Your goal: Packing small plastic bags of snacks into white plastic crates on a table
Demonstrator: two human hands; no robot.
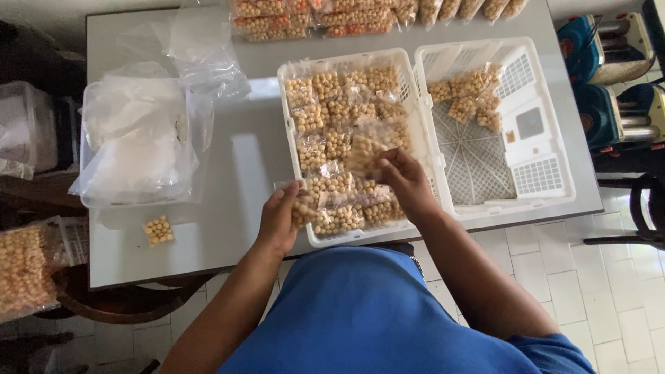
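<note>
Left hand [279, 220], lower centre of frame, fingers pressed together pinching a small clear packet [302, 208] of round tan balls at the near left rim of the left tray [291, 149]. The packet's long axis can't be told; the hand hides most of it. Right hand [405, 181], centre, fingers closed on a second clear packet [366, 154], blurred, long axis roughly up-down in frame. Left tray is white slotted plastic, full of glossy crinkled packets. Right tray [533, 176] holds a few packets upper left. One loose packet [158, 230] lies on the grey table [242, 166], lower left. Clear empty bags [135, 135] piled upper left.
</note>
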